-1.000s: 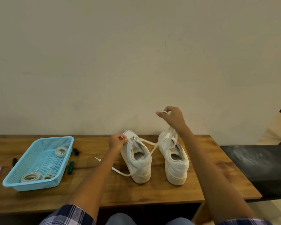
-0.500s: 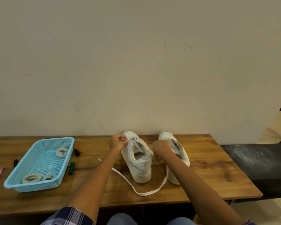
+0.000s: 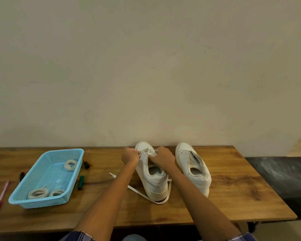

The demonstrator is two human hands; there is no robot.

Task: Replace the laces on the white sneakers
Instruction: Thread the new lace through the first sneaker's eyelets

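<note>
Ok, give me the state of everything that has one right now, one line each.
Left white sneaker: upright, partly laced.
Right white sneaker: upright, no lace visible.
Flat white lace: slack on wooden table, looped round left sneaker's heel.
Left hand: pinching at left sneaker's eyelets.
Right hand: gripping lace there.
Blue plastic basket: holds coiled laces.

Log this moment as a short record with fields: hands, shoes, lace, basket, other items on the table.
left hand: grips the lace area at the front of the left shoe
right hand: curled on the same shoe's lace area, beside the left hand
right shoe: stands apart to the right, untouched, no lace seen in it
lace: white, trails loose on the table around the left shoe's heel
basket: blue, at the left, holds coiled laces
other items: pink pen at far left, green marker beside the basket
</note>
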